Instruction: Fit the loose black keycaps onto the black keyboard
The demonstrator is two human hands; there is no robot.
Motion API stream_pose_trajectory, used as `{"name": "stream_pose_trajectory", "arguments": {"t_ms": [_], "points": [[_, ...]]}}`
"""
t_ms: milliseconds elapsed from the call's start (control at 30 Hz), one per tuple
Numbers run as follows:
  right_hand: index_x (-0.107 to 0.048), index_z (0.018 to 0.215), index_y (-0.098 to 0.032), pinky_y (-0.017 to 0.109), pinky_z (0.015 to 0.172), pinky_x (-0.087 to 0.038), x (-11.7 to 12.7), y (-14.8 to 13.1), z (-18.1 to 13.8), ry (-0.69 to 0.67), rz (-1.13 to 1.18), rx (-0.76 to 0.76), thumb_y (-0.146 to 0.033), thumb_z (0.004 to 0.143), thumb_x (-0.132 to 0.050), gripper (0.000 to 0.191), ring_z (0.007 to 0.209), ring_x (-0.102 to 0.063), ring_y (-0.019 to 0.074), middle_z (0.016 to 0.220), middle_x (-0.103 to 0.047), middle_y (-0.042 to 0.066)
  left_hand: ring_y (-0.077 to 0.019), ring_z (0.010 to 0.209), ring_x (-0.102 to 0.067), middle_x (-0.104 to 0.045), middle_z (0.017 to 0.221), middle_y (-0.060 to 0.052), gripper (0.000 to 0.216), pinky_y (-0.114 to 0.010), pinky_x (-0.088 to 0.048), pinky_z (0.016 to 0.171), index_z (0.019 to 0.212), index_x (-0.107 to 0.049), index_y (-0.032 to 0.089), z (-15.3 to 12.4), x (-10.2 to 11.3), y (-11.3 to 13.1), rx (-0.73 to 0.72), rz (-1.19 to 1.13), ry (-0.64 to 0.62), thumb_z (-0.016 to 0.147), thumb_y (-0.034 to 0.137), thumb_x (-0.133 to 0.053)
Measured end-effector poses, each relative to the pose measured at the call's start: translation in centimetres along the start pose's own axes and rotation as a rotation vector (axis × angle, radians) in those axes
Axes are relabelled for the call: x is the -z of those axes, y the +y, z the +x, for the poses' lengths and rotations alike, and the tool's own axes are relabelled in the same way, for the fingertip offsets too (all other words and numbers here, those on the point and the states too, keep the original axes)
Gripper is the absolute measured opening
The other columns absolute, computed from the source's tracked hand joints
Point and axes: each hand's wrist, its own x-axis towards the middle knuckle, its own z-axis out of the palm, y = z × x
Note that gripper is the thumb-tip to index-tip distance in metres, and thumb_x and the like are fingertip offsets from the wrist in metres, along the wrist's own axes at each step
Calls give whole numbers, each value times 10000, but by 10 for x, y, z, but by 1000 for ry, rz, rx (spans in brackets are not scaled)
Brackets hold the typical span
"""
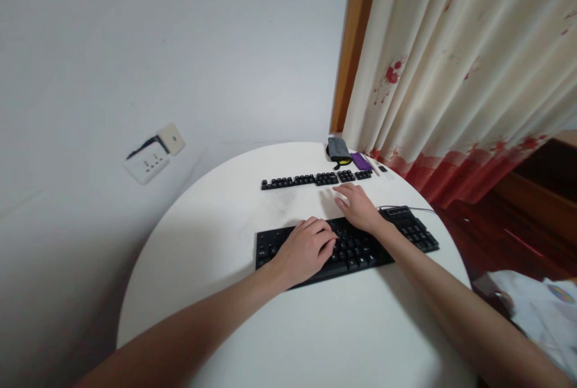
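Note:
A black keyboard (347, 255) lies on the round white table, with part of its upper key area bare of keycaps. My left hand (309, 249) rests over its left half, fingers bent and drawn together toward the thumb near the keys. What those fingertips hold, if anything, is hidden. Past the keyboard's upper edge, my right hand (358, 204) reaches over the table with thumb and forefinger apart; nothing shows between them. Just beyond it, loose black keycaps (327, 179) stand in a long row of small groups.
At the table's (180, 267) far edge sit a grey pouch (338, 149), a purple cloth-like item (360, 161) and a few small pale and dark items. A cable (421, 209) leaves the keyboard. Wall sockets (153, 162) are at left, a curtain (433, 87) at right.

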Motion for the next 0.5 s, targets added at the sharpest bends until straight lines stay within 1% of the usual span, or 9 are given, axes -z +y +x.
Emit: {"name": "stream_pose_trajectory", "arguments": {"t_ms": [100, 167, 333, 500], "points": [[-604, 1303, -166, 426, 1023, -372, -12, -2, 23, -102, -90, 52, -276, 950, -487, 388, 1116, -503, 270, 1291, -565, 138, -198, 948, -570, -647, 938, -58, 219, -382, -474, 886, 876, -695, 185, 1, -1, -2, 40, -13, 40, 941, 166, -488], [-600, 1317, -178, 431, 1017, -366, -19, -4, 36, -137, -137, 67, -270, 950, -488, 395, 1109, -493, 274, 1312, -555, 136, -198, 943, -566, -644, 922, -53, 209, -379, -475, 888, 846, -688, 183, 0, -1, -4, 60, -13, 59, 928, 147, -499], [-607, 1306, -154, 418, 991, -376, -29, -6, 55, -135, -209, 75, -268, 948, -492, 392, 1109, -464, 286, 1282, -569, 146, -201, 947, -561, -640, 928, -48, 196, -381, -470, 899, 834, -675, 174, -2, -4, -5, 70, -13, 72, 931, 161, -505], [-630, 1272, -145, 405, 983, -379, -31, -12, 57, -149, -231, 93, -271, 949, -485, 375, 1096, -465, 293, 1226, -588, 151, -202, 959, -556, -639, 932, -49, 203, -380, -470, 909, 816, -671, 172, -2, -3, -5, 84, -25, 90, 928, 158, -502]]}}
